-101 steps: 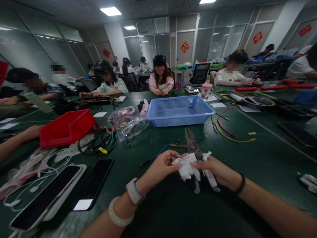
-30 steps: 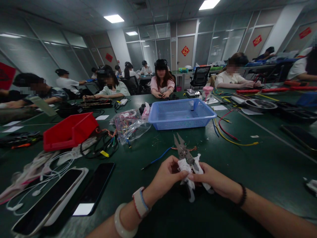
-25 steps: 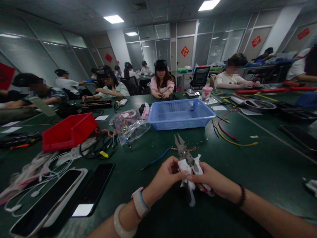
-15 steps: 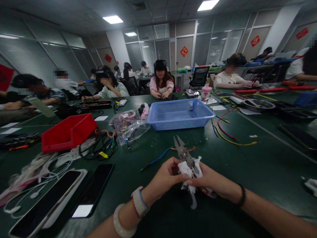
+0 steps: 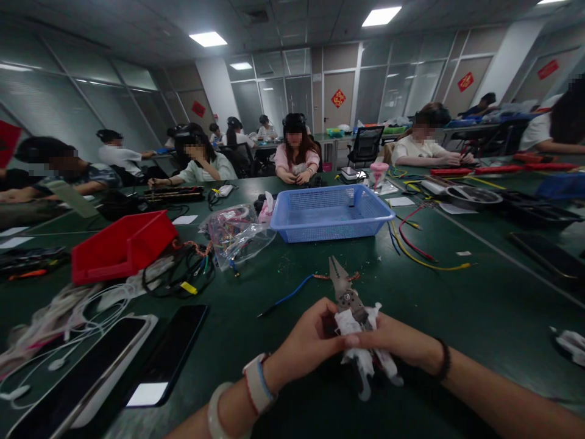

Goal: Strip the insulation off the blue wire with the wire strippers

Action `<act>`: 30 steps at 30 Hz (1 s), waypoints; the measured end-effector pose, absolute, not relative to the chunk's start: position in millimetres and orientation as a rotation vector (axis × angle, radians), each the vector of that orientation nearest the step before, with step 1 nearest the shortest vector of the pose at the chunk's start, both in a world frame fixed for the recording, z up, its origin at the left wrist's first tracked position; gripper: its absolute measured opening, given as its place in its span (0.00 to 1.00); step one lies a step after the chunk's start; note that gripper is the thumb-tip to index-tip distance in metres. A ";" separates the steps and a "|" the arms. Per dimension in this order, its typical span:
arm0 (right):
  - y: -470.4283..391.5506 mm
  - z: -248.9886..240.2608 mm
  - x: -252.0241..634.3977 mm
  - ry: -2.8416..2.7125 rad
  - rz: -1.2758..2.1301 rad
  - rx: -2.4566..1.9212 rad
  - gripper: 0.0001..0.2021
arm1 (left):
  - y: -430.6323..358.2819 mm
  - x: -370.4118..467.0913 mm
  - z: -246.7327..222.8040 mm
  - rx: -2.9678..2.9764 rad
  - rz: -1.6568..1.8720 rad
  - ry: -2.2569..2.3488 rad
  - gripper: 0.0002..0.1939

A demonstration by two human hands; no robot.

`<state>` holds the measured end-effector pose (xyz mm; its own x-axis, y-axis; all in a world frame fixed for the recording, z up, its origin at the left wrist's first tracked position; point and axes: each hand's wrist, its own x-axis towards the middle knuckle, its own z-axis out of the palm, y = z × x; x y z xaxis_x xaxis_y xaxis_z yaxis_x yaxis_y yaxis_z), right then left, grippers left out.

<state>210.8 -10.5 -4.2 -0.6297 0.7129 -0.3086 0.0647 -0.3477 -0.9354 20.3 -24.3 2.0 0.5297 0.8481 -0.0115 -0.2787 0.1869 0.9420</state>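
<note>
In front of me are wire-stripping pliers (image 5: pixel 346 294), their metal jaws pointing away and nearly together. White tissue (image 5: pixel 351 323) is wrapped round the handles, and a handle end sticks out below it. My left hand (image 5: pixel 315 332) is closed on the pliers' left side, thumb pressed on the tissue. From the right, my right hand (image 5: pixel 388 341) grips the other handle, its thumb crossing over the tissue to meet my left thumb. The fingers beneath are hidden. Just past the jaws lies a blue wire (image 5: pixel 292 292) with a braided copper-coloured end.
Beyond the pliers stands a blue plastic basket (image 5: pixel 331 233). To its left are a clear bag of wires (image 5: pixel 237 238) and a red bin (image 5: pixel 123 250). Two phones (image 5: pixel 171 353) and white earphones (image 5: pixel 57 364) lie at left. Coloured wires (image 5: pixel 434 262) are on the right. Several people sit across the table.
The pliers' jaws have come together from slightly apart. The handles have turned a little, and my right thumb now lies further over the tissue.
</note>
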 end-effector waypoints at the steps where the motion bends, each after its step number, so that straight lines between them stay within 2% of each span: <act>1: -10.4 -2.8 210.8 -1.493 1.991 -1.017 0.21 | -24.7 20.4 2.2 1.126 0.868 0.644 0.19; 5: -9.6 -1.0 210.4 -1.549 1.978 -0.973 0.21 | -26.5 20.1 2.8 1.225 0.834 0.718 0.18; 10: -10.9 -4.1 207.1 -1.423 2.154 -0.810 0.20 | -27.3 13.2 9.5 1.712 0.891 1.014 0.10; 12: -11.4 -3.4 206.6 -1.411 2.175 -0.772 0.20 | -24.5 7.1 13.5 1.926 0.882 1.065 0.17; 14: -10.5 -1.3 208.1 -1.429 2.136 -0.777 0.20 | -18.8 -0.1 16.2 2.038 0.838 1.001 0.34; 15: -9.4 0.0 209.6 -1.430 2.105 -0.797 0.19 | -15.0 -3.8 16.6 2.079 0.832 0.990 0.38; 18: -3.6 3.0 216.4 -1.422 1.938 -0.892 0.17 | -0.6 -13.7 12.7 2.205 0.944 1.218 0.21; 22: 4.7 3.0 224.8 -1.419 1.669 -1.046 0.17 | 17.7 -24.2 -0.7 2.292 0.798 1.603 0.10; 26: 9.0 1.6 227.3 -1.320 1.588 -1.029 0.16 | 26.3 -31.2 -11.6 2.250 0.586 1.684 0.08; 30: 10.6 3.0 227.2 -1.329 1.560 -0.991 0.15 | 28.6 -33.9 -17.6 2.113 0.573 1.681 0.10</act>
